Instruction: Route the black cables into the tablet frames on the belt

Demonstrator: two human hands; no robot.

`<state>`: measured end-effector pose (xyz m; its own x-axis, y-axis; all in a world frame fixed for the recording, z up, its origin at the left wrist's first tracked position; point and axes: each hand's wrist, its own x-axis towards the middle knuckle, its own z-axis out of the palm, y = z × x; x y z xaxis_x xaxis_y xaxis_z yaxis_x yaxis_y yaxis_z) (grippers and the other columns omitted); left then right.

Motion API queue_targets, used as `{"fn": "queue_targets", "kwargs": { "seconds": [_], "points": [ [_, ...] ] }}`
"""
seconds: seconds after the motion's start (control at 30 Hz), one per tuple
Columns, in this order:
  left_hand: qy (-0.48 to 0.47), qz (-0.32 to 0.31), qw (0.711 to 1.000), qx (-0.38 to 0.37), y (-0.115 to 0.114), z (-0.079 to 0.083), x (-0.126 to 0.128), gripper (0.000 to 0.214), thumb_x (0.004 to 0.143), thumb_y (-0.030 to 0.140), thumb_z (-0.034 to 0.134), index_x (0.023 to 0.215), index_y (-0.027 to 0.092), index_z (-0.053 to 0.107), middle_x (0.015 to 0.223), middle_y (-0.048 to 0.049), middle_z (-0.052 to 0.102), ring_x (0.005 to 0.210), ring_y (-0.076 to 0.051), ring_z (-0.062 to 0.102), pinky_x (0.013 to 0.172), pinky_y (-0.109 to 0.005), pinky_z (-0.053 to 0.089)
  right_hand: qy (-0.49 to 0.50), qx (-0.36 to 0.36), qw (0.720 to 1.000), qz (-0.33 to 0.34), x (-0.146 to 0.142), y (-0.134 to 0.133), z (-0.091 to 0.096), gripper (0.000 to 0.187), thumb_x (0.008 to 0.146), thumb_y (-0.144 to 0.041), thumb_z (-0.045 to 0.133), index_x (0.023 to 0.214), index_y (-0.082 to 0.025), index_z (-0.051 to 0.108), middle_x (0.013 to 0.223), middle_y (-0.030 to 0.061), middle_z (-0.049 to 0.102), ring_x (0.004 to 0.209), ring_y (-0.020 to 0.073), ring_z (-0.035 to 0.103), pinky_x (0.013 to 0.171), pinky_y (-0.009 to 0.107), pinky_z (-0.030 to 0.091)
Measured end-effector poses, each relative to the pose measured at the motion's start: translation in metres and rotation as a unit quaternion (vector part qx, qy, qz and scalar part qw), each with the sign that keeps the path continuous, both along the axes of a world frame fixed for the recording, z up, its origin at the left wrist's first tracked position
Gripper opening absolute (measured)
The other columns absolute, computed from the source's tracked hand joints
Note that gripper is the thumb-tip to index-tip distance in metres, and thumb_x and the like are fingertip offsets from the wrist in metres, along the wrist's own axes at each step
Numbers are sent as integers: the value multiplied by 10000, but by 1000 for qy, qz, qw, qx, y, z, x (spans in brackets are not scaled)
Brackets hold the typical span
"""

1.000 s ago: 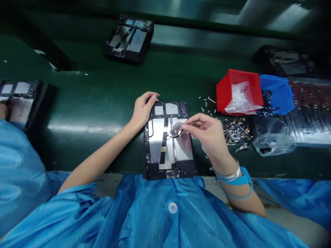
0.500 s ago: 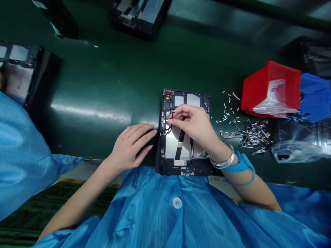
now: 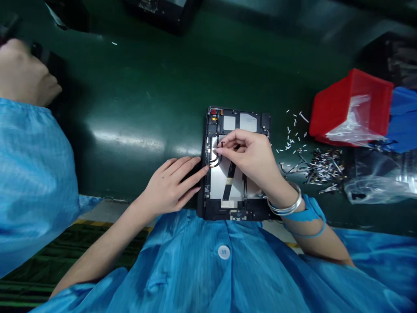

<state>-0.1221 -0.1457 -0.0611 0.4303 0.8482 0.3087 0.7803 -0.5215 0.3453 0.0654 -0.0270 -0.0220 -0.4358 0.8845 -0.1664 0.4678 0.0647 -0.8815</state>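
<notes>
An opened tablet (image 3: 216, 182), with bare silver panels and a black frame, lies on the green bench in front of me. Over its upper left part my right hand (image 3: 249, 154) is closed in a pinch on a thin black flex cable (image 3: 219, 161). The cable curves down to the tablet's left edge. My left hand (image 3: 174, 184) has its fingers stretched out and apart; its index fingertip touches the left edge, close to the cable's lower end. A wider black ribbon cable (image 3: 229, 182) crosses the silver panel below my right hand.
A heap of small cable parts (image 3: 324, 167) lies right of the tablet, with white strips (image 3: 289, 141) scattered above it. Beyond are a red bin (image 3: 332, 104), a blue bin (image 3: 407, 117) and a clear plastic bag (image 3: 374, 189). At left is another person's blue sleeve (image 3: 32, 174).
My left hand has moved slightly right, its index fingertip now on the tablet's edge. My right hand keeps its pinch. At left, the other person's hand has come into view.
</notes>
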Motion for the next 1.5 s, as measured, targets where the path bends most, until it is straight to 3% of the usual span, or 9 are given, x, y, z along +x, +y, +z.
{"fn": "queue_targets", "kwargs": {
  "seconds": [0.43,0.53,0.67,0.97,1.13,1.3,1.5],
  "points": [
    [29,24,999,21,7,9,13,303,931,258,458,1136,119,633,1166,-178,654,1057,-296,613,801,-390,487,-129,96,986,46,9,12,15,82,756,-240,685,709,-178,713,636,-1,661,561,99,520,551,260,354],
    [21,23,999,22,6,10,15,385,928,325,474,1209,96,605,1235,-211,612,1109,-326,586,850,-411,470,-139,83,985,60,7,18,12,78,731,-243,702,699,-172,711,605,-5,630,574,103,516,551,261,338],
    [43,9,999,15,5,9,14,446,952,401,423,1298,158,564,1346,-192,547,1201,-319,534,924,-422,440,-146,61,985,73,4,22,10,71,710,-232,711,686,-167,696,598,-11,605,593,106,515,568,266,339],
    [54,-1,998,16,9,9,13,447,964,420,418,1268,143,593,1344,-205,548,1198,-329,535,888,-412,452,-165,47,982,82,-1,25,12,57,718,-213,689,697,-160,679,570,-34,554,574,92,485,580,262,327],
    [75,-39,996,18,14,14,12,452,982,396,387,1248,97,598,1386,-156,537,1282,-333,481,948,-443,415,-179,43,980,80,-3,25,14,66,731,-207,680,696,-151,674,582,-29,554,586,92,478,585,264,313],
    [87,-81,993,2,21,15,10,478,995,421,344,1223,95,609,1424,-108,501,1317,-304,460,990,-449,400,-187,52,977,83,-4,24,14,54,727,-201,681,705,-152,679,595,-22,572,600,97,484,590,264,313],
    [82,-82,993,11,23,16,11,483,996,426,337,1193,90,624,1380,-116,547,1264,-313,512,976,-458,415,-200,90,972,84,-2,22,11,66,767,-215,654,785,-168,697,615,-19,586,622,113,509,613,270,336]
  ]
}}
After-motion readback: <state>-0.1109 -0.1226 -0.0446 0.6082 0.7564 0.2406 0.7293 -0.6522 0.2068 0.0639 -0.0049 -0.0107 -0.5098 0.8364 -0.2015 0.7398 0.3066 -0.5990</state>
